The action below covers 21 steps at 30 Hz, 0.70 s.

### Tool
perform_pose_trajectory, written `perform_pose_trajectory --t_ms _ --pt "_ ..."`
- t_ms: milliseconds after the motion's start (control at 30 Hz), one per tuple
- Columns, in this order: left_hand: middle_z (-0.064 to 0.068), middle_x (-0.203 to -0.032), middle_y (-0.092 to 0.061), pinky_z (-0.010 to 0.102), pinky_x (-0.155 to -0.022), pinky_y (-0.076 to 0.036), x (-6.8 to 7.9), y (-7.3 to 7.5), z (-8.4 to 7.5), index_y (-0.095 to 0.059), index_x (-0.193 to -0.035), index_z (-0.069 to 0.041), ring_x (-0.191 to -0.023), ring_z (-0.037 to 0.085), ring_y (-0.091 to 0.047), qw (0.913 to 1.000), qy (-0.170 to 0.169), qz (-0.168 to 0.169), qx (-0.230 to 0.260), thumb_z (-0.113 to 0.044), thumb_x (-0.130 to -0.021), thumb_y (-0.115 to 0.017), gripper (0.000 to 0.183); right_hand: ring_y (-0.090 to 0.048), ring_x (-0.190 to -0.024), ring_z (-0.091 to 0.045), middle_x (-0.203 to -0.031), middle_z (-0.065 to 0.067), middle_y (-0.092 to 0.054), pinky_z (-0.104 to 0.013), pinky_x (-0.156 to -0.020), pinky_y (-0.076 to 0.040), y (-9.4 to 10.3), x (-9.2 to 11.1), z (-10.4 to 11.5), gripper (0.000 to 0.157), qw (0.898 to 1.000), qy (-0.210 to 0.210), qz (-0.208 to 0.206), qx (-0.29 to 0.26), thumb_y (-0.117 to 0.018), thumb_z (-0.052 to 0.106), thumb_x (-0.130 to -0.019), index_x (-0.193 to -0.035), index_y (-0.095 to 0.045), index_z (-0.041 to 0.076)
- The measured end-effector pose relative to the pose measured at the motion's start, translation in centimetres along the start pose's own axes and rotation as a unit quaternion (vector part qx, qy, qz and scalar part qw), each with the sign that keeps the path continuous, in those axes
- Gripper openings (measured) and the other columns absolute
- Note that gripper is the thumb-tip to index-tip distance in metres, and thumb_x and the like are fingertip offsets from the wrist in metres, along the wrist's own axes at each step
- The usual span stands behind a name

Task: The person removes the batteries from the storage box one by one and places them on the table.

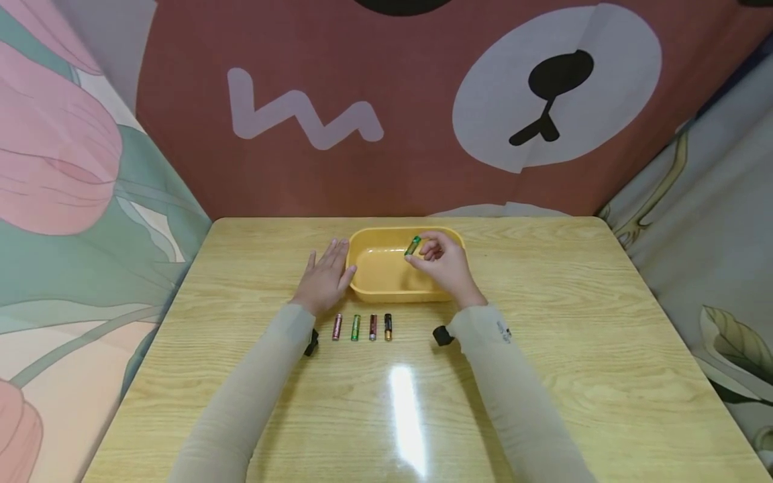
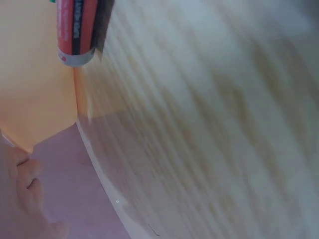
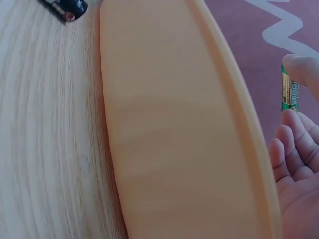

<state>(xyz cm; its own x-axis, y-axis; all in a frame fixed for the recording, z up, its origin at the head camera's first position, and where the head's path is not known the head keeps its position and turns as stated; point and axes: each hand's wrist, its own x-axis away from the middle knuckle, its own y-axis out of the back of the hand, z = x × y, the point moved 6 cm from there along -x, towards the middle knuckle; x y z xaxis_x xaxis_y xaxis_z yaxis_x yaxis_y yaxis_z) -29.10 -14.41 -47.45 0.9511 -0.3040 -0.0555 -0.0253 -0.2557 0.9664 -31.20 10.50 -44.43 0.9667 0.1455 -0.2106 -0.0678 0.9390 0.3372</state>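
Observation:
Between thumb and fingertip my right hand (image 1: 443, 263) pinches a green battery (image 1: 413, 245) by its two ends, over the right part of a yellow plastic basin (image 1: 386, 296). The right wrist view shows the same green battery (image 3: 289, 89) with gold on its label. My left hand (image 1: 324, 280) lies with fingers extended against the basin's left end. In front of the basin several batteries lie in a row: a pink-red one (image 1: 337, 327), a green one (image 1: 355, 327), a dark red one (image 1: 372, 327) and a black one with a copper end (image 1: 388, 327).
The wooden table (image 1: 543, 376) carries the basin near its back edge. Behind it hangs a reddish-brown cloth (image 1: 314, 174) with a cartoon face, and floral curtains (image 1: 60, 168) flank the sides. A black wrist camera (image 1: 443, 335) sits under the right sleeve.

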Motion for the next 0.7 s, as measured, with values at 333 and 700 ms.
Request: perform_pose_trajectory --t_ms 333,700 --pt "0.002 -0.158 -0.006 0.051 -0.114 -0.001 0.0 0.0 0.0 -0.001 -0.152 -0.014 -0.143 0.015 0.005 1.0 -0.001 0.005 0.002 -0.052 -0.1 -0.015 0.066 -0.055 -0.086 -0.033 -0.096 -0.017 -0.057 -0.04 -0.078 -0.048 -0.2 1.5 1.3 0.052 0.999 0.016 -0.007 -0.033 -0.082 0.029 -0.073 -0.115 -0.058 0.012" --pt "0.002 -0.158 -0.005 0.052 -0.114 -0.002 -0.1 -0.2 0.2 0.0 -0.152 -0.013 -0.143 0.014 0.006 1.0 -0.002 0.005 -0.005 -0.056 -0.098 -0.01 0.069 -0.054 -0.092 -0.03 -0.101 -0.02 -0.056 -0.048 -0.09 -0.046 0.2 4.0 5.5 0.047 0.997 0.049 0.001 -0.065 -0.077 0.008 -0.078 -0.118 -0.055 -0.002"
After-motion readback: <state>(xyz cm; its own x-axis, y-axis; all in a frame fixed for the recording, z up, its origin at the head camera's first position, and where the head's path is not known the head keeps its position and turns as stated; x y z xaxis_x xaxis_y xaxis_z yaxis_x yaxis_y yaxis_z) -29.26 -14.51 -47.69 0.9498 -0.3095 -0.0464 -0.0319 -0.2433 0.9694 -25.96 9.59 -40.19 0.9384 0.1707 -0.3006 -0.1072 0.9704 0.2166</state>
